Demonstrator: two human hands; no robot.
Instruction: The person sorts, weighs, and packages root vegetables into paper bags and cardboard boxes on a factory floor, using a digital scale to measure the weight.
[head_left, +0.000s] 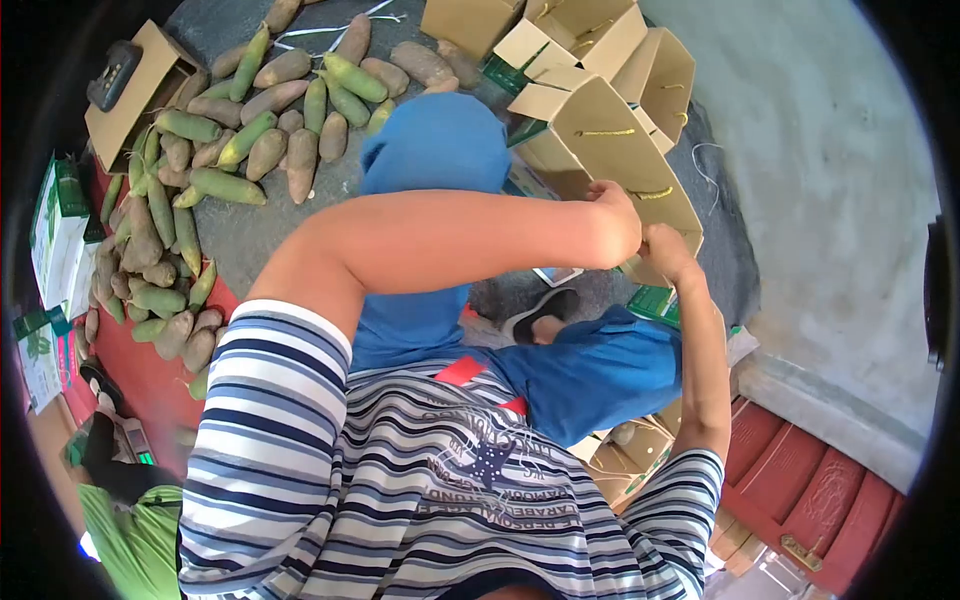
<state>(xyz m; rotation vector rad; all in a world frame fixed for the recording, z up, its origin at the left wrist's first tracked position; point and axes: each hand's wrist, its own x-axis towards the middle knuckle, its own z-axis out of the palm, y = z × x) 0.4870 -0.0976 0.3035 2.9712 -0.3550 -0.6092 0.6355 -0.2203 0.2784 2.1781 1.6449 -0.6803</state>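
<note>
My left hand [612, 222] reaches across my body to an upright cardboard box [600, 160] with open flaps. Its fingers are curled in front of the box wall, and what they grip is hidden. Close beside it, my right hand [668, 252] is closed in a pinch at the box's near edge; anything between its fingers is too small to make out. A yellow cord handle [655, 194] is threaded through the box wall just above both hands. Farther up the same wall is another yellow cord [605, 132].
Many green and brown long radish-like roots [285, 120] cover the floor at left. More open cardboard boxes [570, 40] stand at the back. A concrete wall [820, 200] and red door [800, 480] are at right. A person in green [140, 540] is at lower left.
</note>
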